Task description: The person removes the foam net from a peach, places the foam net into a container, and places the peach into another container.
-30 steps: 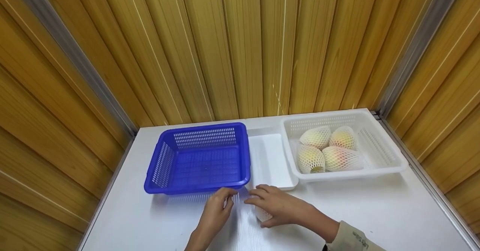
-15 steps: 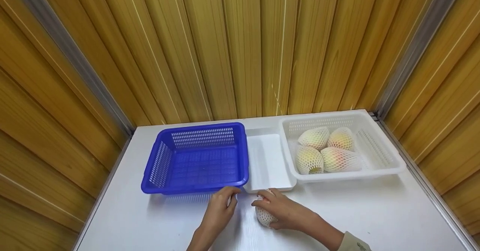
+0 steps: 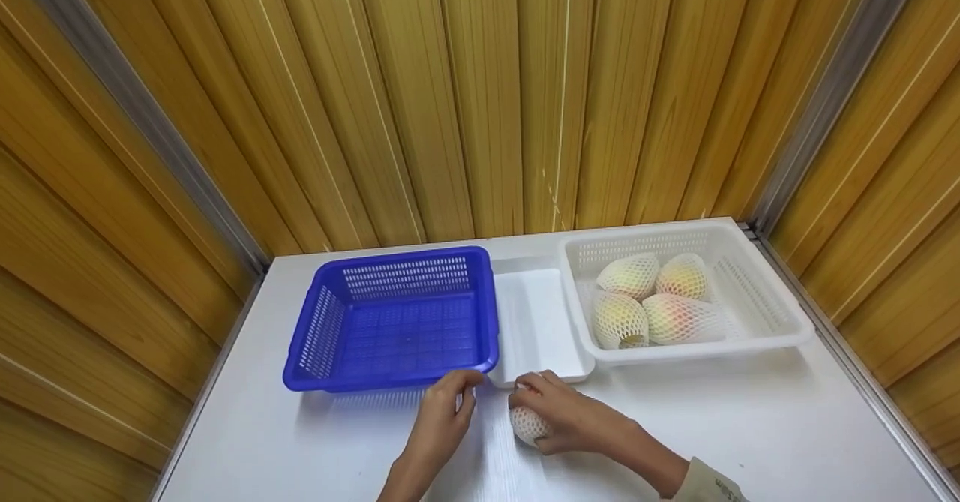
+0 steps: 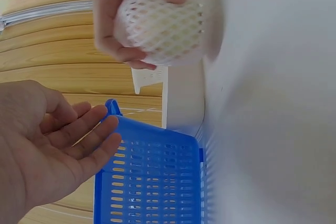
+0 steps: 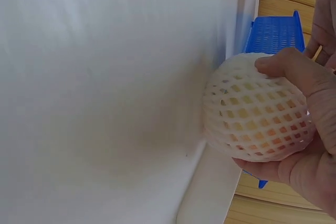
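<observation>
My right hand [image 3: 566, 413] grips a round fruit [image 5: 257, 111] in a white foam net, yellow and reddish through the mesh. In the right wrist view the thumb lies on one side of the net and fingers curl round the other. The fruit is close over the white table, just in front of a shallow white tray [image 3: 534, 329]. My left hand [image 3: 442, 416] holds nothing; its fingers are loosely bent near the front right corner of the blue basket [image 3: 390, 382]. The left wrist view shows that hand [image 4: 58, 145] with its palm and relaxed fingers beside the basket.
At the back right stands a white basket [image 3: 772, 299] with several fruits [image 3: 679, 318] in foam nets. The tray lies between the two baskets. Wood-look panels [image 3: 480, 97] wall the table [image 3: 255, 412] on the back and sides.
My right hand's fingers have drawn in round the netted fruit, which shows more clearly now. My left hand has stayed at the blue basket's corner with only a slight shift.
</observation>
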### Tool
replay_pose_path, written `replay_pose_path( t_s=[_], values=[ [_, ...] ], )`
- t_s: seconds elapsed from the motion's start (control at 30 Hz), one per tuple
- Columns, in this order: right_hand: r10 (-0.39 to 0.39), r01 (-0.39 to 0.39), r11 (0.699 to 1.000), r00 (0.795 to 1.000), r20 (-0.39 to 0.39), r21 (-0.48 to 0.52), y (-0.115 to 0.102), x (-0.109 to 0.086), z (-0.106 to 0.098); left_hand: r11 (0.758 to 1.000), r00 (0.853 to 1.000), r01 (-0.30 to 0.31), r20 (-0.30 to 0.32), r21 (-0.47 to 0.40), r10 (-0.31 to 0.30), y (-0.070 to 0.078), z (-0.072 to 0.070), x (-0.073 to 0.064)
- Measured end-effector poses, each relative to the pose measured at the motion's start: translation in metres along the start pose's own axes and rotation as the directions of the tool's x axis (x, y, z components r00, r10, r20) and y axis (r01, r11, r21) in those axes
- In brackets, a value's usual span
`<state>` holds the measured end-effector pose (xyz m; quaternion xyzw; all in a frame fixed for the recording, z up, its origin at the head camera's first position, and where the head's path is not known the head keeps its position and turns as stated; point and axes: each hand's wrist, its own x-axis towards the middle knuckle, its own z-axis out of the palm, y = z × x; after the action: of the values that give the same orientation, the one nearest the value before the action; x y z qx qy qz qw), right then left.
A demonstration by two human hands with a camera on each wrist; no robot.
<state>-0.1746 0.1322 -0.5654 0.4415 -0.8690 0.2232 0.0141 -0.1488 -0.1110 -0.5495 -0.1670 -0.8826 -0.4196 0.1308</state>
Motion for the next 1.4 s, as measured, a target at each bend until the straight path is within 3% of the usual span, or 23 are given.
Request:
replay_pose_path(
  t_s=[0.13,0.27,0.47,0.73,1.0,1.1,1.23,1.4],
  values=[
    [0.008,0.0,0.996,0.996,-0.089,0.09,0.001,0.002,-0.013,1.0,1.0,0.003,-0.013,-0.007,-0.003,0.001,0.0,0.001],
    [0.036,-0.01,0.992,0.978,-0.203,0.128,0.005,0.003,-0.025,1.0,1.0,-0.009,-0.023,-0.009,0.009,0.002,-0.001,0.003],
    [0.115,-0.05,0.981,0.928,-0.353,0.188,0.011,0.007,-0.042,0.999,1.0,-0.02,-0.006,-0.038,0.02,0.008,-0.001,0.008],
    [0.261,-0.098,0.933,0.848,-0.462,0.347,0.01,0.013,-0.057,0.996,0.999,-0.044,0.015,-0.084,0.045,0.023,0.001,0.021],
    [0.393,-0.099,0.841,0.788,-0.474,0.532,0.006,0.024,-0.062,0.989,0.999,-0.045,-0.019,-0.14,0.043,0.026,0.009,0.036],
    [0.427,-0.103,0.81,0.778,-0.461,0.577,0.005,0.027,-0.062,0.986,0.998,-0.054,-0.026,-0.156,0.05,0.025,0.015,0.039],
    [0.453,-0.095,0.772,0.776,-0.439,0.629,0.001,0.032,-0.062,0.977,0.99,-0.111,-0.11,-0.182,0.092,0.025,0.021,0.043],
    [0.484,-0.072,0.714,0.77,-0.417,0.696,-0.003,0.036,-0.063,0.941,0.958,-0.217,-0.242,-0.259,0.154,0.027,0.024,0.048]
  ],
)
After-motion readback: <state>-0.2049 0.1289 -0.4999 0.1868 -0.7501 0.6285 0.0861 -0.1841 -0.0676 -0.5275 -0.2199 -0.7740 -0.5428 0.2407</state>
